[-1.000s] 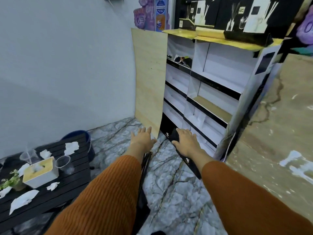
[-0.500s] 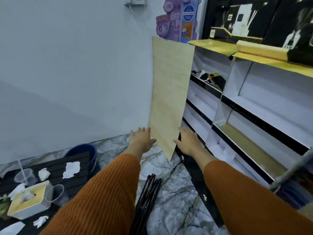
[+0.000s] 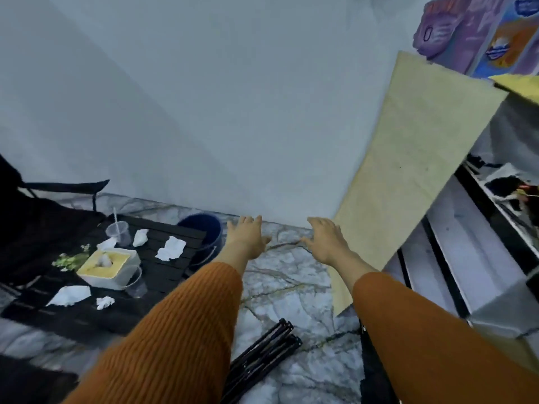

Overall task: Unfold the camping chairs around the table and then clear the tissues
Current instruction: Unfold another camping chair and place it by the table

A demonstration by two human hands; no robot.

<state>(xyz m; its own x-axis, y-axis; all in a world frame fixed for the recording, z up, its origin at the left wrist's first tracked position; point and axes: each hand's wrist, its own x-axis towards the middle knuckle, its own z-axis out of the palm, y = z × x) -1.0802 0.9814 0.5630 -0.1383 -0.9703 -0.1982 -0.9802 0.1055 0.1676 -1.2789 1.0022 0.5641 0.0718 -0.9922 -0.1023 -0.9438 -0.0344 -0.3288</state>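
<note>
Reaching forward with both arms, you hold nothing: your left hand [image 3: 246,239] and right hand [image 3: 326,242] hang over the marble floor with fingers straight and slack, a gap between them. The folded camping chair [image 3: 262,357], a bundle of black poles, lies on the floor between your forearms and nearer to you than either hand, so you overshoot it.

The likeliest trouble is your feet. The poles lie close beneath you, and a step forward could catch them or roll them. Your right hand is just beside the wooden board [image 3: 408,170], which appears to lean against the shelf unit [image 3: 466,258], so a knock may tip it onto the chair. Pulling the frame apart carelessly could also nip your fingers.

To your left, the black table [image 3: 87,319] carries crumpled tissues [image 3: 171,248], a tissue box [image 3: 106,268], a plastic cup [image 3: 118,233] and a small plant [image 3: 68,259]. An opened chair [image 3: 35,228] sits beyond it. The blue bucket [image 3: 204,231] stands between the table and your left hand, crowding the spot where a chair might go. A dark object under your right sleeve is too hidden to name.
</note>
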